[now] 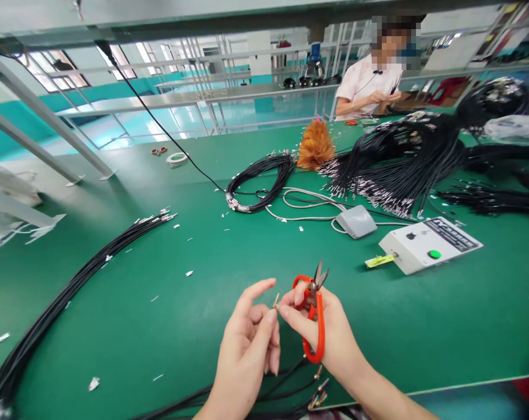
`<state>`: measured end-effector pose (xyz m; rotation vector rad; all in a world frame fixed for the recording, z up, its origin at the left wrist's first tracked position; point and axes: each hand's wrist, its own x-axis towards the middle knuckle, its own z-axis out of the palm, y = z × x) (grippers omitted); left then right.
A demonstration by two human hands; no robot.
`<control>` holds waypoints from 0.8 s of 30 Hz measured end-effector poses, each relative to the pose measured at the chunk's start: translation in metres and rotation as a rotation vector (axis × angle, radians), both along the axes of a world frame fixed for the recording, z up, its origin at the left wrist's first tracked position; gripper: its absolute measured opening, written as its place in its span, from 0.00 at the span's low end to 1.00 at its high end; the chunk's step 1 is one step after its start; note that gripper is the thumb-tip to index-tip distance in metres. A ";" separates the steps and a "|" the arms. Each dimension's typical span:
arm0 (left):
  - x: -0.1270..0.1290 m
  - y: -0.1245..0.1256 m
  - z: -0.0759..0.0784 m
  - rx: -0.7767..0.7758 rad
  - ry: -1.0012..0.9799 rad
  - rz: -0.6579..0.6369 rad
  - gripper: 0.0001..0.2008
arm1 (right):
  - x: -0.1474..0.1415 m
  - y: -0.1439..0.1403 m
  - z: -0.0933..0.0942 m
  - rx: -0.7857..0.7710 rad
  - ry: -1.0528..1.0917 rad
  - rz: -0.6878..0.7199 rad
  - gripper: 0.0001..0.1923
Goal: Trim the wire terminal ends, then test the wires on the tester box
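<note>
My left hand point(250, 338) and my right hand point(321, 329) meet over the green table point(194, 326) near its front edge. Together their fingertips pinch the bare end of a thin wire point(275, 301). My right hand also carries orange thread snips point(316, 312), looped over the fingers with the blades pointing up. Black cables point(291, 379) with metal terminals run under both hands toward the table edge.
A long bundle of black cables point(72, 286) curves along the left. A coiled cable bundle point(260, 181), a grey foot pedal point(356, 221), a white control box point(428, 245) and heaps of black wires point(404, 163) lie farther back. Another person point(372, 87) works at the far side.
</note>
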<state>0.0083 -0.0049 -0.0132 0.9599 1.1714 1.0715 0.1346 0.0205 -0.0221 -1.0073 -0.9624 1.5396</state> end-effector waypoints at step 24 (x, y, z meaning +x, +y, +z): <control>-0.012 0.001 0.012 -0.109 -0.178 -0.045 0.17 | 0.035 0.000 -0.008 0.719 -1.233 -0.027 0.17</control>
